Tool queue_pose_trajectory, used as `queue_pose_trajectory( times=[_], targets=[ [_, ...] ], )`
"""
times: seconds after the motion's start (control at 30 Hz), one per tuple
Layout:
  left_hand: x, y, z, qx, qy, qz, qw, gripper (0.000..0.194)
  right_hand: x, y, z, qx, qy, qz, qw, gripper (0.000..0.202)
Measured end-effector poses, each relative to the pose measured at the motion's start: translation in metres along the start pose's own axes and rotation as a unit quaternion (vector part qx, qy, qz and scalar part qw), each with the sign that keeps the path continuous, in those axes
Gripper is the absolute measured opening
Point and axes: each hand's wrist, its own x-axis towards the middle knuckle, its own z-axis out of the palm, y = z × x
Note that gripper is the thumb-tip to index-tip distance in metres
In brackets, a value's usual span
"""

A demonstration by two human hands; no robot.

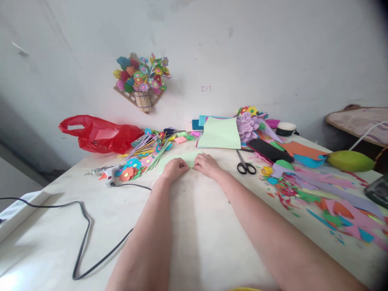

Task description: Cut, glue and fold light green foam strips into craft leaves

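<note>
My left hand and right hand pinch the green paper at its near edge. If one pulls harder, it could rip or bend crooked.

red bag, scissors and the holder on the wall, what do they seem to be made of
Red bag: thin, glossy plastic, by its creases and highlights.
Scissors: blades probably metal, being grey and slim; the black handles look like plastic, but a coating is possible.
Holder: likely bamboo or wood, matte, from its pale tan sticks bound side by side.
</note>
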Motion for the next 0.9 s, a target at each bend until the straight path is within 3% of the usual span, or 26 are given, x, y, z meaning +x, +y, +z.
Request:
queue_pose_trajectory(
  times=[0.37, 0.9],
  targets=[
    [-0.001, 0.005, -0.003, 0.050, -0.005, 0.005, 0.999, 0.015, -0.001, 0.024, -0.001, 0.040, -0.007, 0.030, 0.999, 0.013],
    [-0.001, 0.015, 0.000, 0.077, -0.015, 0.008, 0.997, 0.015, -0.005, 0.036, -0.005, 0.037, -0.034, 0.047, 0.998, 0.020]
  ],
)
